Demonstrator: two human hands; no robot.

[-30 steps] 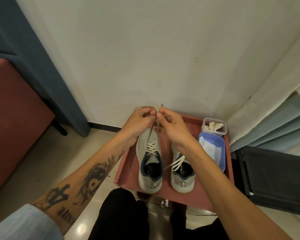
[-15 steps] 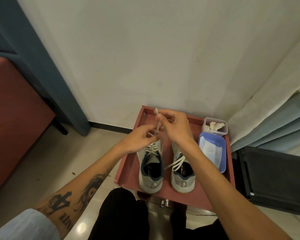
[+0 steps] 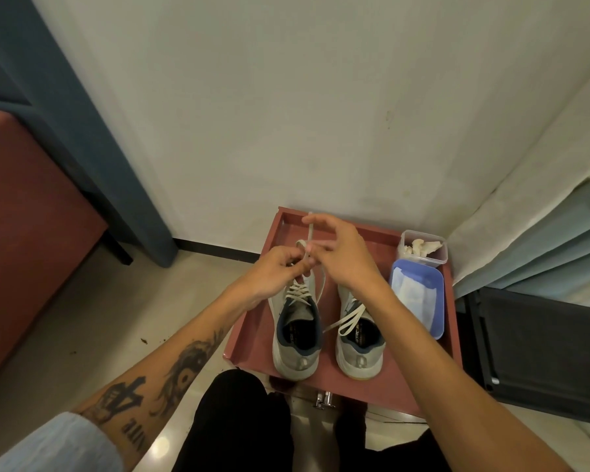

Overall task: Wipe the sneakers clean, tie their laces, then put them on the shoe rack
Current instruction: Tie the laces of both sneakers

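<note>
Pinching a loop of the pale lace [image 3: 309, 233] just above the left sneaker [image 3: 297, 335], the left hand [image 3: 280, 270] is keeping its fingers [image 3: 302, 267] curled and pressed together around the strand. The right hand [image 3: 341, 257] is hovering just beside it, touching it at the knuckles. Its fingers [image 3: 317, 219] are spreading loosely while the topmost fingertip and a lower one are holding the lace's free end upright between them.

Both sneakers are sitting side by side, heels toward the person, in a shallow red tray [image 3: 252, 335] that is standing against the wall. The right sneaker [image 3: 358, 338] is lying untied, with a loose lace loop [image 3: 346, 323] trailing across its opening toward the left one.

Along the tray's right edge, two containers are sitting without lids. The nearer one, a blue tub [image 3: 436, 301], is holding a flat white sheet [image 3: 411, 294] that is covering most of its bottom. Behind it, touching it, a small clear box [image 3: 438, 253] is holding crumpled white pieces [image 3: 418, 248]; what they are made of cannot be told.
</note>
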